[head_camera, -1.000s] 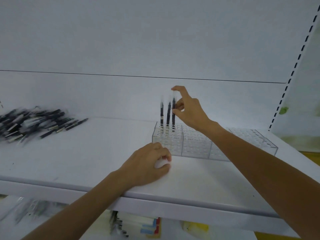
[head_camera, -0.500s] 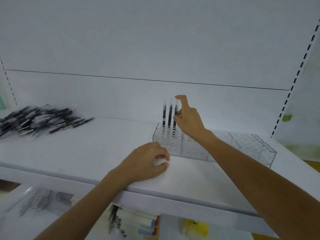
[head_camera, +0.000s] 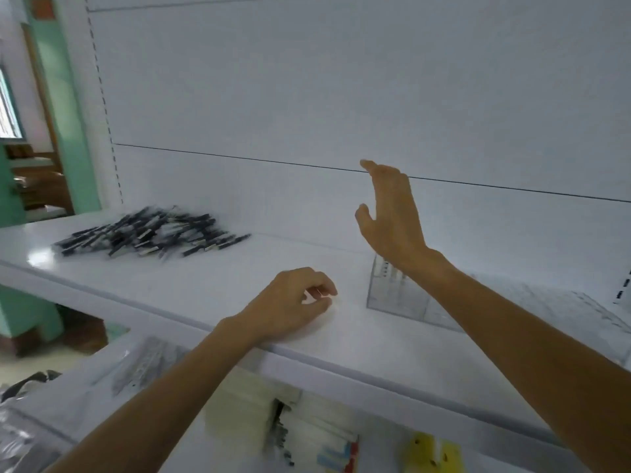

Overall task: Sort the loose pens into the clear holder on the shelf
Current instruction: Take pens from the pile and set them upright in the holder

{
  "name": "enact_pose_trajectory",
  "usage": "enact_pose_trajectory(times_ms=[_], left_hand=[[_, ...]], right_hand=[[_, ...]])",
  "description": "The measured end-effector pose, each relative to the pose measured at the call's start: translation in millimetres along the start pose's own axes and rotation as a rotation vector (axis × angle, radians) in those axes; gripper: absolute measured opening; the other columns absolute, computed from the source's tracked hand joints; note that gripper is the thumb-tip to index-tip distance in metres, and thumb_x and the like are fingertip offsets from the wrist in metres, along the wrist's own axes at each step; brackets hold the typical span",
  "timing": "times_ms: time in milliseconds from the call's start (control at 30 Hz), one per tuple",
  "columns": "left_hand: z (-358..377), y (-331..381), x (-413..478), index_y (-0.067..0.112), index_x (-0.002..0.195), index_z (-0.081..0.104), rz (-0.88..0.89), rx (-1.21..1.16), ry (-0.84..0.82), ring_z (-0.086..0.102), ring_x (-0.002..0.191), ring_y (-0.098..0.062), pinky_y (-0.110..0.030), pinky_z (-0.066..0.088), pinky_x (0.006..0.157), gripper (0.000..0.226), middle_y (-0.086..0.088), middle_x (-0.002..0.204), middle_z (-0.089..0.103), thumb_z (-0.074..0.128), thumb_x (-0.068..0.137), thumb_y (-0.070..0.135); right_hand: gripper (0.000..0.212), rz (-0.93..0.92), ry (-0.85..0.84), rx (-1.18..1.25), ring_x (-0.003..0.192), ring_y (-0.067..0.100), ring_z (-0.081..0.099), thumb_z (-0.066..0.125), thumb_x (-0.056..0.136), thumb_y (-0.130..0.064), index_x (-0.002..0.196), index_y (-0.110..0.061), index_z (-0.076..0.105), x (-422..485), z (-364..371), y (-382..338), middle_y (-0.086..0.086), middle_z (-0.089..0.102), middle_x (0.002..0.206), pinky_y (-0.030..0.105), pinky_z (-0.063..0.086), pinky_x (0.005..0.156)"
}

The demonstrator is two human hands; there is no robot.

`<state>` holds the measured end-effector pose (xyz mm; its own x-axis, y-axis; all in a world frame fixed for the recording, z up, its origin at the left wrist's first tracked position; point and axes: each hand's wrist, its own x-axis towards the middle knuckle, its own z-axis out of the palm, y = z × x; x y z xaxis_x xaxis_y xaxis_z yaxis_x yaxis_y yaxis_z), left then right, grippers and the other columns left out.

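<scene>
Shelf [head_camera: 205, 285]: a white surface was seen, backed by a white panel.
Clear holder [head_camera: 396, 298]: was set on the shelf at the right, partly hidden by the right forearm.
Loose pens [head_camera: 153, 233]: were piled at the back left, well apart from the holder, and were blurred.
Right hand [head_camera: 392, 216]: was raised above the holder's left end, fingers straight, nothing held.
Left hand [head_camera: 290, 302]: was rested near the shelf's front edge, fingers curled toward the thumb; a grip could not be told.
Lower shelf [head_camera: 191, 445]: blurred packets and 1 yellow item [head_camera: 430, 452] were seen.
</scene>
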<state>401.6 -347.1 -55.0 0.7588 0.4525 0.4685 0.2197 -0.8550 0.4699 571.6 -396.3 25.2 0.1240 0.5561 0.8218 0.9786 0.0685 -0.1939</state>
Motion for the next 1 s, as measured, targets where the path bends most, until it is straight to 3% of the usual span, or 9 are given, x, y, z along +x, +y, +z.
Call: enact_pose_trajectory(times_ms=[200,333,500,600,767,900,1000], left_hand=[[-105.6,-77.7,-68.6,0.020,0.089,0.066,-0.210,0.062,0.182,0.056,0.080,0.011,-0.005,0.043,0.071,0.013,0.011,0.091,0.062,0.059,0.087,0.009],[-175.4,-137.5,-112.0,0.022,0.085,0.064,-0.329,0.105,0.289,0.055,0.077,0.013,-0.001,0.040,0.068,0.019,0.008,0.089,0.062,0.060,0.085,0.003],[-224.5,-201.6,-147.8,0.020,0.087,0.062,-0.401,0.130,0.334,0.053,0.078,0.004,0.003,0.035,0.065,0.016,0.009,0.091,0.058,0.058,0.087,0.004],[-239.5,-233.0,-154.1,0.021,0.087,0.061,-0.420,0.134,0.319,0.053,0.079,0.003,0.001,0.037,0.067,0.017,0.005,0.095,0.060,0.058,0.086,0.004],[-256.6,-276.9,-139.1,0.018,0.092,0.065,-0.415,0.117,0.311,0.055,0.083,-0.004,-0.002,0.036,0.070,0.015,0.004,0.096,0.062,0.059,0.085,0.005],[-255.2,-304.5,-111.9,0.022,0.086,0.061,-0.408,0.100,0.332,0.052,0.072,0.004,0.002,0.035,0.064,0.015,0.005,0.085,0.062,0.062,0.084,0.007],[-254.8,-318.3,-87.0,0.017,0.096,0.061,-0.431,0.049,0.347,0.056,0.074,-0.004,-0.004,0.039,0.063,0.010,0.005,0.085,0.063,0.061,0.086,0.016]], right_hand=[[0.047,-0.055,-0.178,0.183,0.127,0.026,0.036,0.052,0.086,-0.005,0.133,-0.006,0.045,13.2,103.1,-113.7,0.012,0.042,0.137,0.036,0.035,0.103],[0.044,-0.015,-0.392,0.242,0.128,0.023,0.033,0.049,0.091,-0.010,0.134,-0.008,0.042,21.5,167.8,-177.2,0.010,0.041,0.138,0.034,0.033,0.104],[0.035,0.066,-0.485,0.267,0.119,0.027,0.045,0.051,0.090,-0.012,0.123,-0.001,0.050,21.8,230.9,-224.0,0.013,0.051,0.125,0.034,0.038,0.099],[0.035,0.087,-0.560,0.240,0.117,0.023,0.045,0.050,0.091,-0.015,0.125,-0.007,0.050,21.2,261.4,-240.2,0.009,0.051,0.125,0.033,0.038,0.097],[0.026,0.083,-0.562,0.198,0.095,0.017,0.046,0.050,0.092,-0.017,0.117,-0.010,0.052,44.1,289.4,-251.9,0.003,0.050,0.105,0.027,0.037,0.080],[0.027,0.137,-0.543,0.219,0.102,0.020,0.054,0.051,0.090,-0.011,0.117,-0.007,0.055,70.7,302.5,-246.0,0.004,0.057,0.109,0.033,0.047,0.090],[0.027,0.169,-0.513,0.240,0.094,0.019,0.058,0.050,0.090,-0.008,0.116,-0.006,0.055,94.5,312.4,-238.4,0.005,0.060,0.103,0.029,0.050,0.083]])
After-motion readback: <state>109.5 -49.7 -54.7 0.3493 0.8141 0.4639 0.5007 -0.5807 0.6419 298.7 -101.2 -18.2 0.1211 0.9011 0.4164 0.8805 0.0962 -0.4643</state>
